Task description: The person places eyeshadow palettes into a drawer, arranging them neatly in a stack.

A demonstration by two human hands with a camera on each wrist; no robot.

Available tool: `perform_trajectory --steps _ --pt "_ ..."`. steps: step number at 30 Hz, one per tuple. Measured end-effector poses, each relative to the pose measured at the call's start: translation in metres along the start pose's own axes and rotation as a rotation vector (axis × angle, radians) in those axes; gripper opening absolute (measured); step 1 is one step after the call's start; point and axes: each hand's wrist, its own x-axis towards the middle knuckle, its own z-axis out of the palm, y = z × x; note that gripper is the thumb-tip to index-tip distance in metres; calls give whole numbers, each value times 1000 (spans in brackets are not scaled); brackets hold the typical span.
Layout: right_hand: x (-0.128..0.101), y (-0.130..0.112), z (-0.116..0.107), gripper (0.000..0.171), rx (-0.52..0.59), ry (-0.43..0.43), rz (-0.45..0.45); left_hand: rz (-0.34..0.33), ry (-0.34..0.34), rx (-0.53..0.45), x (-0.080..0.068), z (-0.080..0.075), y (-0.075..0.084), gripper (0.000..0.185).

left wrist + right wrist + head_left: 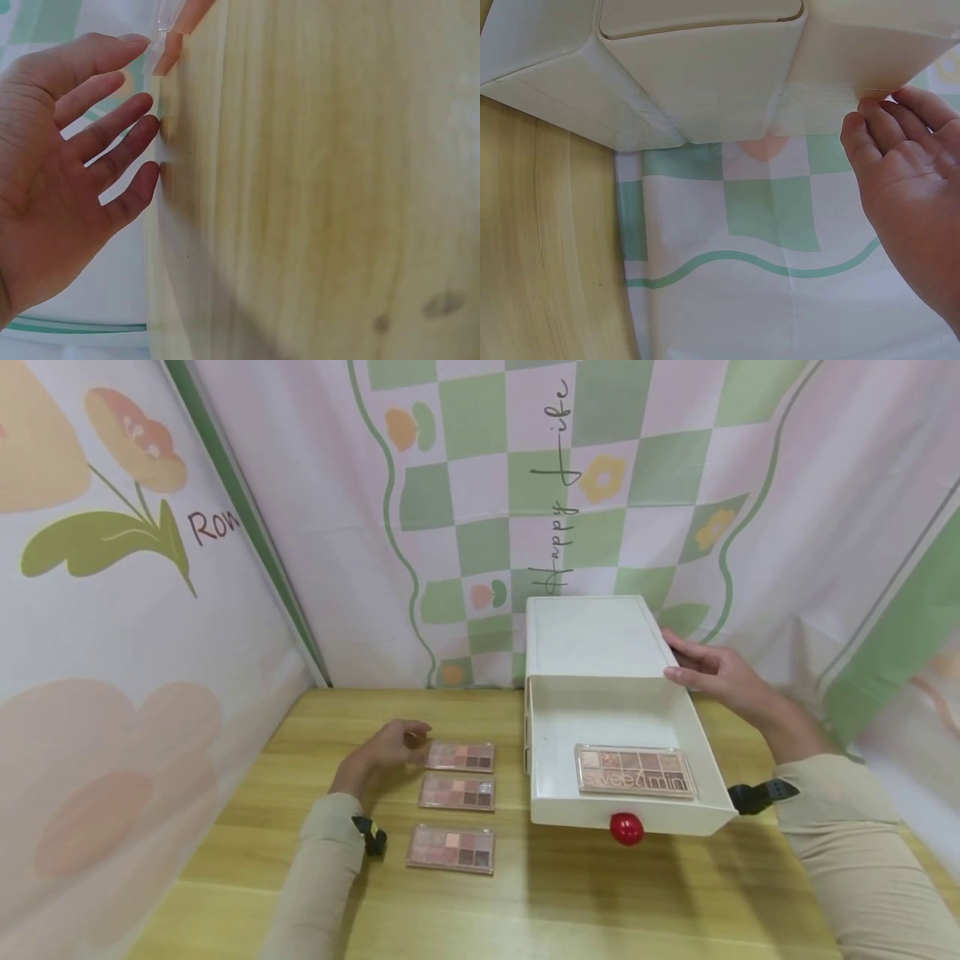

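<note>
My left hand (393,745), fingers loosely spread, is at the left end of the farthest of three eyeshadow palettes (461,757) lined up on the table. In the left wrist view, the index fingertip of this hand (82,135) is right at the palette's clear edge (166,37). Against the right side of a white drawer box (600,639) rests my right hand (716,672). Its fingers are fairly straight on the box wall in the right wrist view. The top drawer (622,814) is pulled out; a palette marked "sweet mint" (636,771) lies inside near its front.
Two more palettes, the middle one (457,792) and the nearest one (452,848), lie left of the drawer. A red round knob (626,828) sticks out from the drawer front. Patterned curtains (480,485) hang behind the wooden table (420,918) and at both sides.
</note>
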Motion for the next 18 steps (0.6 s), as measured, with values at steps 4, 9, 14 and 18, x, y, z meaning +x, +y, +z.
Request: perform_trajectory --steps 4,9,14,18 --pt "1 0 0 63 3 2 2 -10 -32 3 -1 0 4 65" --pt "0 0 0 63 5 7 10 -21 -45 13 1 5 6 69" --pt "0 0 0 62 6 8 16 -46 -45 -11 4 11 8 67" --pt "-1 0 1 62 -1 9 13 -52 -37 -15 6 14 9 66"
